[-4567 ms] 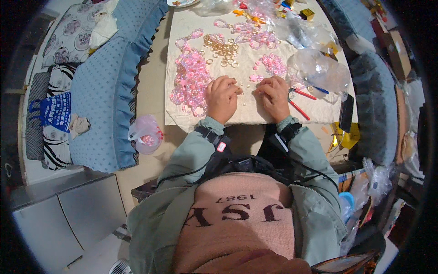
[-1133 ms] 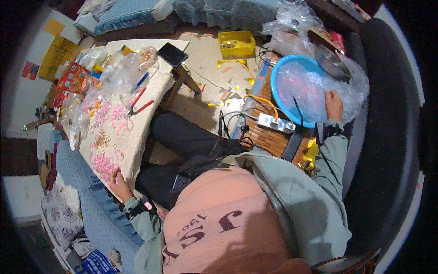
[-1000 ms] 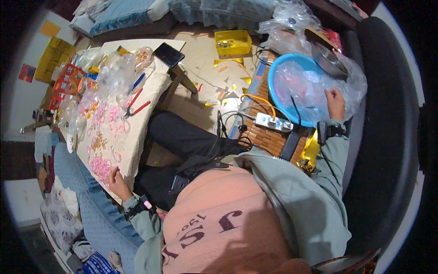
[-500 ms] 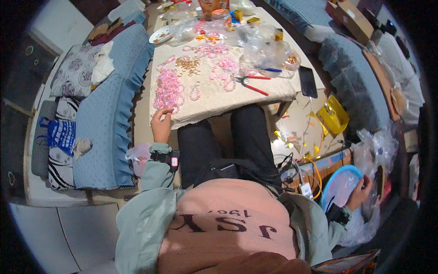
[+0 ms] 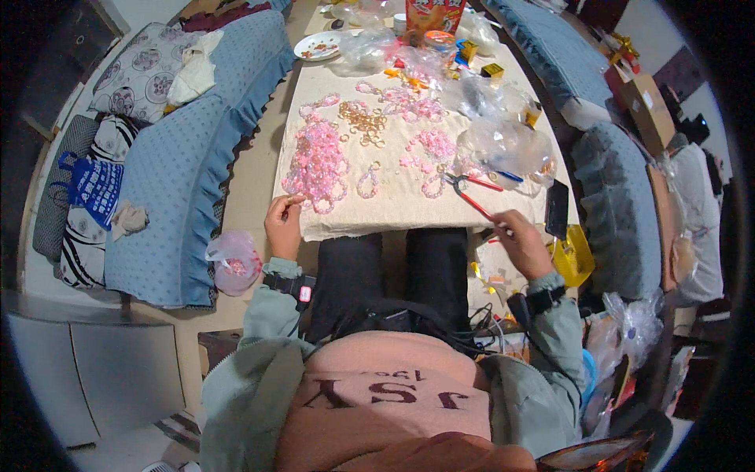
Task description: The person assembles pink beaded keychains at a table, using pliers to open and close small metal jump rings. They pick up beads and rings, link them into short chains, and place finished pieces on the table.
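My left hand [image 5: 284,228] is at the table's front left edge, its fingertips pinched together beside the big pile of pink bead strings [image 5: 316,161]; anything between them is too small to make out. Over the front right edge, my right hand [image 5: 522,242] has its fingers curled together by the handle end of the red-handled pliers [image 5: 474,200]. Whether it touches the pliers or pinches something small is unclear. A single pink bead loop [image 5: 367,182] lies between the pile and the pliers. Gold-coloured rings [image 5: 362,122] and a smaller pink bead heap [image 5: 435,145] are farther back.
Clear plastic bags [image 5: 503,145] crowd the table's right side, near a blue pen [image 5: 510,176] and a black phone [image 5: 557,208]. A white plate [image 5: 318,46] stands far left. Blue-covered sofas [image 5: 169,204] flank the table; a yellow basket [image 5: 572,258] is at right.
My right hand has come up from the blue basin at the lower right to the table's front edge by the pliers. My left hand stays by the bead pile; the view has shifted.
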Demonstrator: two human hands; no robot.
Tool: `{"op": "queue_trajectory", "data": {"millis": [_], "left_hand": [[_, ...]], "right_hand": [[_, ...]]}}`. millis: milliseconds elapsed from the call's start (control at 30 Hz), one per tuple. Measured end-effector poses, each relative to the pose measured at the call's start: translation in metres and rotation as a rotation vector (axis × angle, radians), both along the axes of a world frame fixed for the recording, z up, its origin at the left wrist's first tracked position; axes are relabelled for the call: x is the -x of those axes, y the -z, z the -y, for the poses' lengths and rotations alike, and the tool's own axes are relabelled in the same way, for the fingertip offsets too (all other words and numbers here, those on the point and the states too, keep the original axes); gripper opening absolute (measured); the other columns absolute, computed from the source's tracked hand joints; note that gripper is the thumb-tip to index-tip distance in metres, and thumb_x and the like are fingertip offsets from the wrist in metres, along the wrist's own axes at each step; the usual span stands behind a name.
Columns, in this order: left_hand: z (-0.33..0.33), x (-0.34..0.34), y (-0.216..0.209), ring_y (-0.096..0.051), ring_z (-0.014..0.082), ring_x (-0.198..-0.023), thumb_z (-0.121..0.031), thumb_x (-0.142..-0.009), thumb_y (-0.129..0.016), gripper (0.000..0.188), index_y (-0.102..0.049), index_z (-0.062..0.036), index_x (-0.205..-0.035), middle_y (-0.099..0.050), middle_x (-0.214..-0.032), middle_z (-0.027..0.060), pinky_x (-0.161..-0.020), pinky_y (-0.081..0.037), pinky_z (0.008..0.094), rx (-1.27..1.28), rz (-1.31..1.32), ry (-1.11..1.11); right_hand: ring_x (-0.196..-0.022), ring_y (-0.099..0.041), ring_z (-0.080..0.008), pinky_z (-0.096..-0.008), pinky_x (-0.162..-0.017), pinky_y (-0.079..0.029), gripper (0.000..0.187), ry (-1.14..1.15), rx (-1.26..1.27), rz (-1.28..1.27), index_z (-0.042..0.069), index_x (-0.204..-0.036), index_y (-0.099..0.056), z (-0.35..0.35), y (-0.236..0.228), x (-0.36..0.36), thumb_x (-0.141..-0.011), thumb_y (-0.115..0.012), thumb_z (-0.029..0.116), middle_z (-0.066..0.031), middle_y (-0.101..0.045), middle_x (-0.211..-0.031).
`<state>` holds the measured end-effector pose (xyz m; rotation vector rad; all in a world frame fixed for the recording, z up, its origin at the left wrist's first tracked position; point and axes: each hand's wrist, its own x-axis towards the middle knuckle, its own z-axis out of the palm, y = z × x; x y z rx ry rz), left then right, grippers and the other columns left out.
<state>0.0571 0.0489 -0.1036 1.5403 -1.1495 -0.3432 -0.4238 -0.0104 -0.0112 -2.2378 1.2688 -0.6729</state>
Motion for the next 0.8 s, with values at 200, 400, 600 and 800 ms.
{"op": "queue_trajectory", "data": {"millis": [200,400,600,800], "left_hand": [[0.024,0.013,0.012,-0.057,0.0089,-0.080,0.004,-0.091,-0.054,0.016,-0.069,0.0016,-0.097,-0.061,-0.094,0.0020,-0.072,-0.047,0.0230,0.121,-0.136,0.024],[0.029,0.026,0.026,-0.058,0.0111,-0.077,0.004,-0.091,-0.056,0.012,-0.068,0.0014,-0.090,-0.059,-0.090,0.0031,-0.071,-0.047,0.0253,0.013,-0.202,-0.013],[0.029,0.032,0.024,-0.058,0.0235,-0.075,0.002,-0.086,-0.060,0.007,-0.067,0.0005,-0.086,-0.061,-0.082,0.0108,-0.069,-0.047,0.0349,0.123,0.056,-0.049],[0.024,0.032,0.011,-0.064,0.0235,-0.085,0.007,-0.084,-0.060,0.009,-0.066,0.0013,-0.084,-0.065,-0.088,0.0101,-0.075,-0.050,0.0349,0.148,-0.127,-0.003]], "right_hand": [[-0.095,-0.064,-0.0376,-0.0433,-0.080,-0.053,0.027,-0.173,0.083,-0.043,0.007,-0.119,-0.063,0.057,0.018,-0.086,-0.092,-0.064,0.009,-0.0165,-0.063,-0.105],[-0.098,-0.059,-0.0401,-0.0457,-0.084,-0.051,0.035,-0.269,0.319,-0.072,0.003,-0.122,-0.060,0.108,0.049,-0.137,-0.087,-0.062,0.007,-0.0199,-0.061,-0.104],[-0.099,-0.059,-0.0398,-0.0466,-0.088,-0.049,0.038,-0.302,0.293,-0.277,0.008,-0.126,-0.062,0.119,0.059,-0.163,-0.088,-0.062,0.005,-0.0192,-0.062,-0.109],[-0.107,-0.060,-0.0384,-0.0446,-0.090,-0.050,0.038,-0.424,0.360,-0.162,0.006,-0.127,-0.061,0.102,0.038,-0.186,-0.090,-0.059,-0.001,-0.0185,-0.063,-0.115]]}}
